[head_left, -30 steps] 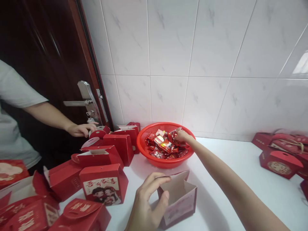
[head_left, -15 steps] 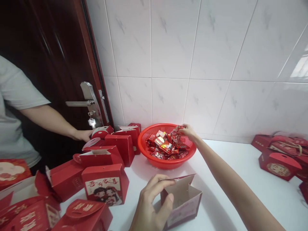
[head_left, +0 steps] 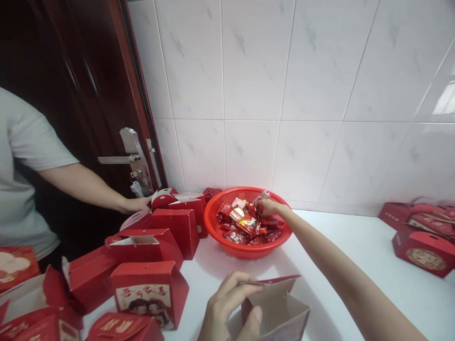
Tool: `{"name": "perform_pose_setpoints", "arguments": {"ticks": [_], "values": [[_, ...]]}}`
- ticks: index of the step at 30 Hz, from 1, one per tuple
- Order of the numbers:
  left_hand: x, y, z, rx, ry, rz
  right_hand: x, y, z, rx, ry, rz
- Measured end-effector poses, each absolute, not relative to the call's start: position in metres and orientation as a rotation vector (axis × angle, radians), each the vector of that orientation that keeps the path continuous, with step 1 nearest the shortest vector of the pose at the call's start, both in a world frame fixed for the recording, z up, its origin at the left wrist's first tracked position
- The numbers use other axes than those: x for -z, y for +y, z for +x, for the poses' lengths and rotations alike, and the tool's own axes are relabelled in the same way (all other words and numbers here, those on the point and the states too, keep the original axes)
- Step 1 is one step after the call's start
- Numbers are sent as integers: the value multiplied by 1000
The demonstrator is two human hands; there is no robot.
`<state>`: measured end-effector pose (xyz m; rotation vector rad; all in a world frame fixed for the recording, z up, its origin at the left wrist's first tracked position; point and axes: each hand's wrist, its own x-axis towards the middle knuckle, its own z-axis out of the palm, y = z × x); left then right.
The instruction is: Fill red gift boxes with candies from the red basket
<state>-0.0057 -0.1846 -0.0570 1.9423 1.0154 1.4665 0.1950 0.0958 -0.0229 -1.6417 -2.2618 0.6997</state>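
Note:
My left hand [head_left: 231, 308] grips the left edge of an open paper gift box [head_left: 279, 303], thumb in front and fingers over the top edge. The box stands on the white table with its pale inside showing. Beyond it, a red plastic basket [head_left: 220, 244] holds several wrapped candies [head_left: 247, 222] in red and gold. My right hand [head_left: 269, 207] reaches into the basket on its right side, fingers closed around a shiny red candy packet [head_left: 263, 195]. Its fingertips are partly hidden among the wrappers.
Several red gift boxes [head_left: 149, 293] crowd the left side, some with open tops. A co-worker's hand [head_left: 137, 204] touches a box at the back left, beside a dark door [head_left: 106, 85]. More red boxes [head_left: 424, 248] stand at the far right. A tiled wall [head_left: 252, 151] rises behind.
My right hand has moved from the basket's back rim inward and down among the candies. The co-worker's hand and the box by it have shifted right. My left hand keeps its hold.

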Motion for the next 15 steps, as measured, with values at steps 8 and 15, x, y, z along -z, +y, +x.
{"name": "perform_pose_setpoints", "arguments": {"ticks": [8,15], "values": [[52,-191,-3,-1402,981,1944,16,88,205,-974,-2042,-1418],[49,-192,-5,-1335,999,1924,2,59,213,-1303,-1567,-1078]]}}
